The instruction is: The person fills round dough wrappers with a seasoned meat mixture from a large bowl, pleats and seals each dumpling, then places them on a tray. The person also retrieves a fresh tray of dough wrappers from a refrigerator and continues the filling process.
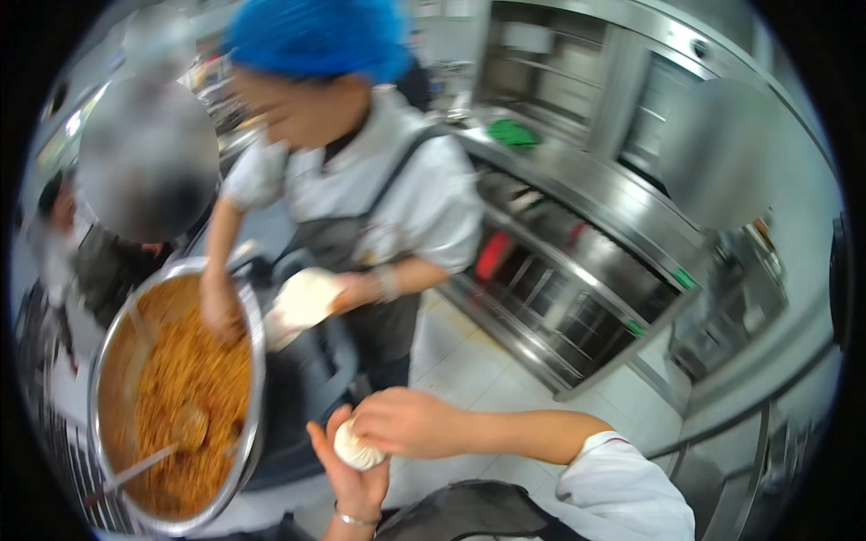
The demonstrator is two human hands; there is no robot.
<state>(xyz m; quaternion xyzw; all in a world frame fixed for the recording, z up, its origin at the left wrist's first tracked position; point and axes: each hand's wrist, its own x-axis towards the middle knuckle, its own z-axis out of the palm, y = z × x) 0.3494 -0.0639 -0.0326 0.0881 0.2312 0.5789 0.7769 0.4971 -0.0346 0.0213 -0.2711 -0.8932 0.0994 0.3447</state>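
Observation:
A pleated, filled dough bun rests in the palm of my left hand, whose fingers curl up around it. From above, my right hand pinches the bun's top edge with thumb and fingers. To the left of both hands stands a large metal basin of orange-brown shredded filling. A ladle lies in that filling, its handle over the rim. Across from me, a co-worker holds a flat dough wrapper and has the other hand down in the basin.
The co-worker, in a blue hair net and dark apron, stands close on the basin's far side. A steel counter with shelves beneath runs along the right, a green cloth on it. Other people are at the far left. Pale floor tiles show between.

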